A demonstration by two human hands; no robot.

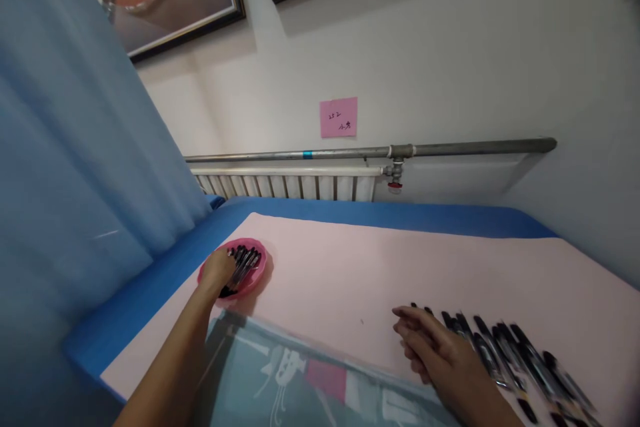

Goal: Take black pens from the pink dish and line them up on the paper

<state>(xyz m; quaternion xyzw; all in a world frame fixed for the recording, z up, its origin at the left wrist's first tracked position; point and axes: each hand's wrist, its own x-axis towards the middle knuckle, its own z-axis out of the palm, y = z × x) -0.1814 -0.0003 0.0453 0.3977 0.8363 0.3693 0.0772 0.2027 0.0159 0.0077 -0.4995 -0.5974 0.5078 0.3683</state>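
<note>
My left hand (218,270) reaches into a pink dish (259,278) at the left of the pale pink table cover, its fingers curled over a bunch of black pens (244,261) lying in the dish. My right hand (434,345) rests low on the cover near the front edge, fingers loosely bent and together, touching the left end of a row of several black pens (505,347) laid side by side. Nothing shows inside the right hand.
A pale pink sheet (350,267) covers a blue table (380,213). A blue curtain (75,167) hangs at the left. Behind stand a white radiator (285,183), a metal pipe (375,151) and a pink note (339,117) on the wall. A printed cloth (300,380) lies at the front edge.
</note>
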